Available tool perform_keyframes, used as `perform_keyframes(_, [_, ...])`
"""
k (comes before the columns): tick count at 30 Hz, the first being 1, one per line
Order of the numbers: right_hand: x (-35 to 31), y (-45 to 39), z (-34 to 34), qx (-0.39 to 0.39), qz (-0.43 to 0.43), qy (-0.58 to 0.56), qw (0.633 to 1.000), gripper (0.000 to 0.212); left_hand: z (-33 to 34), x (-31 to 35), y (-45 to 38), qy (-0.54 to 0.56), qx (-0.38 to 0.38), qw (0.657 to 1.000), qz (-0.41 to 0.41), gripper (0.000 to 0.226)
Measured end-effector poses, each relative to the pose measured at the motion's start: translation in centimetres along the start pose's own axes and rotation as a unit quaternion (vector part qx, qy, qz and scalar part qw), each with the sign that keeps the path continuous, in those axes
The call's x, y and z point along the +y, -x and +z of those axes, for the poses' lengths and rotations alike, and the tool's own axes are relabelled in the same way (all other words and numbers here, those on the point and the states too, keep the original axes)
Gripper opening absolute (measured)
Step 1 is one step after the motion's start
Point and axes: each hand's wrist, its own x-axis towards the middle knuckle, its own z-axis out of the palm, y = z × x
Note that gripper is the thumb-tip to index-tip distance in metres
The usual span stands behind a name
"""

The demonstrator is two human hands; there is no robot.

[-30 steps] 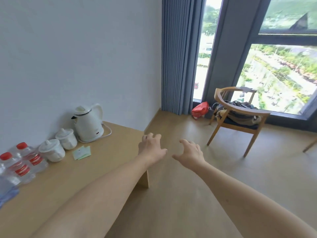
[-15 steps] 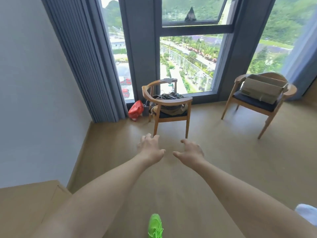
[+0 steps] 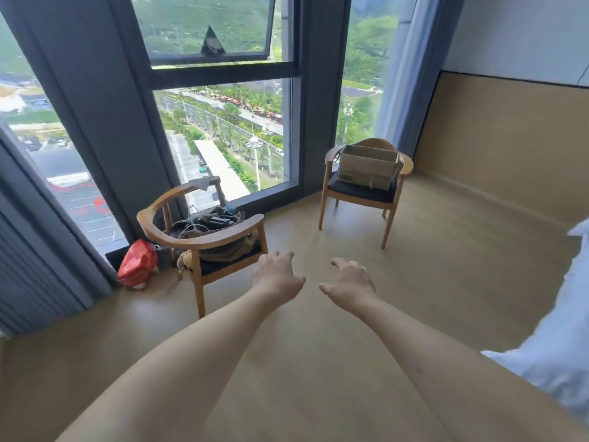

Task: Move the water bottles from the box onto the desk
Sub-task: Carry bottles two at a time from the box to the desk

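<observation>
Two bare hands reach forward over the pale wooden floor (image 3: 446, 282), side by side and apart: the left hand (image 3: 279, 275) and the right hand (image 3: 352, 282) both have their fingers loosely spread and slightly bent, holding nothing. An open brown cardboard box (image 3: 366, 167) sits on the dark seat of a round-backed wooden armchair (image 3: 363, 186) near the far corner, well beyond the hands; a dark label strip shows low on its front face, but the writing is too small to read, and what is inside cannot be seen. A second wooden armchair (image 3: 204, 237), nearer and to the left, carries a heap of dark bags and cables. A red plastic bag (image 3: 137, 264) lies on the floor just beside it, under the tall grey-framed window (image 3: 220, 68). White fabric (image 3: 554, 346) shows at the right edge.
</observation>
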Motion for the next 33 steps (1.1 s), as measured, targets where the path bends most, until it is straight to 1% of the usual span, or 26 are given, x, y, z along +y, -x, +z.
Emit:
perform_keyframes(6, [2.4,-7.5,-0.3,-0.007,0.069,-0.011,0.997,0.073,2.8,2.5,-9.3,0.021,-0.04,0.998,0.048,0.072])
perform_keyframes(10, [4.3,-14.1,-0.7,0.004,0.091,-0.017,0.996,0.071,4.6,4.7,-16.4,0.002,-0.039,0.996,0.075,0.071])
perform_keyframes(15, [6.1,-24.2,-2.0,0.006,0.1,-0.037,0.994,0.07,5.4,7.9,-26.4,-0.025,-0.033,0.994,0.1,0.07])
perform_keyframes(22, [7.4,-37.9,-7.1,0.032,0.087,-0.057,0.994,0.064,3.4,13.4,-41.1,-0.034,0.002,0.996,0.087,0.059])
perform_keyframes(29, [7.9,-49.0,-9.2,0.03,0.092,-0.059,0.994,0.064,4.1,16.4,-51.8,-0.073,-0.033,0.993,0.084,0.066])
perform_keyframes(33, [8.5,-56.2,-9.1,0.035,0.103,-0.065,0.992,0.065,5.0,17.5,-59.6,-0.096,-0.045,0.989,0.105,0.066])
